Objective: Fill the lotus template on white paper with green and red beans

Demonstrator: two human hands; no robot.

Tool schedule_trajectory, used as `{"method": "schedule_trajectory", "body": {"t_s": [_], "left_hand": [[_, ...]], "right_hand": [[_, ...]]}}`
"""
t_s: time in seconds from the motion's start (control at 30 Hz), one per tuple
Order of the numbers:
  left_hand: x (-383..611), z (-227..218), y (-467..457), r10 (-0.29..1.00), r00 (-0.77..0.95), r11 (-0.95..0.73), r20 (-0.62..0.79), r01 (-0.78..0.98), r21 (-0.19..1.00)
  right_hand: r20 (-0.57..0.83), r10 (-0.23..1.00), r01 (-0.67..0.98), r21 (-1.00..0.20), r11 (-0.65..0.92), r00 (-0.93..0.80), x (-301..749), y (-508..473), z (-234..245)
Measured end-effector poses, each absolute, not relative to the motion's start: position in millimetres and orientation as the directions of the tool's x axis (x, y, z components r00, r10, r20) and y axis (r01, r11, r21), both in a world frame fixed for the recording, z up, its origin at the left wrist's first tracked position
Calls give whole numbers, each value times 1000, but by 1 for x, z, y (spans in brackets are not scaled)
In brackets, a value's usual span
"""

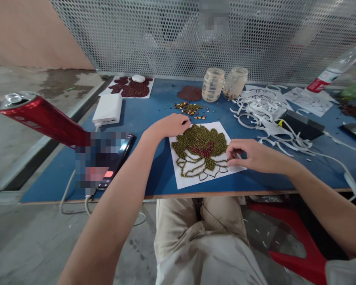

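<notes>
place: a workshop bench, set up for craft work.
table: blue worktop (154,114) with a raw wooden edge.
behind it: perforated metal screen (142,35).
floor: bare, stained concrete (20,134).
clutter: glass jars (213,84), paper scraps (259,107), a half-filled bean picture (200,152).

- Your left hand (169,126) rests palm down on the top-left corner of the paper sheet (184,180), just beside the loose beans (190,108).
- Your right hand (249,155) has its fingertips (229,156) pinched at the right edge of the bean flower (200,142).
- Two jars (213,84) stand behind on the blue table (154,111).
</notes>
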State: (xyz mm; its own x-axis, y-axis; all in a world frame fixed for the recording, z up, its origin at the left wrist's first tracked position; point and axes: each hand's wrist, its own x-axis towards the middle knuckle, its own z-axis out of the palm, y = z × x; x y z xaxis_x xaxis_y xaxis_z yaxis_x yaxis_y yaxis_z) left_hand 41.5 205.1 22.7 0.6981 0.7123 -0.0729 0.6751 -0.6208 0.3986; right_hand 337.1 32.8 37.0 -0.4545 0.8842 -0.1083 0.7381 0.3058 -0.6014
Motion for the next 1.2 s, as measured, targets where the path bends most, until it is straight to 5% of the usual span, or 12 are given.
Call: {"method": "schedule_trajectory", "body": {"t_s": [0.6, 0.87, 1.2], "left_hand": [[41, 19, 208, 710, 703, -641, -42, 669, 377], [46, 29, 201, 732, 678, -630, -67, 711, 313], [43, 25, 202, 726, 687, -635, -31, 688, 351]], "right_hand": [[-147, 914, 738, -644, 201, -377, 329, 32, 29], [217, 976, 465, -862, 204, -26, 356, 96, 43], [378, 866, 620, -607, 498, -326, 343, 122, 6]]}}
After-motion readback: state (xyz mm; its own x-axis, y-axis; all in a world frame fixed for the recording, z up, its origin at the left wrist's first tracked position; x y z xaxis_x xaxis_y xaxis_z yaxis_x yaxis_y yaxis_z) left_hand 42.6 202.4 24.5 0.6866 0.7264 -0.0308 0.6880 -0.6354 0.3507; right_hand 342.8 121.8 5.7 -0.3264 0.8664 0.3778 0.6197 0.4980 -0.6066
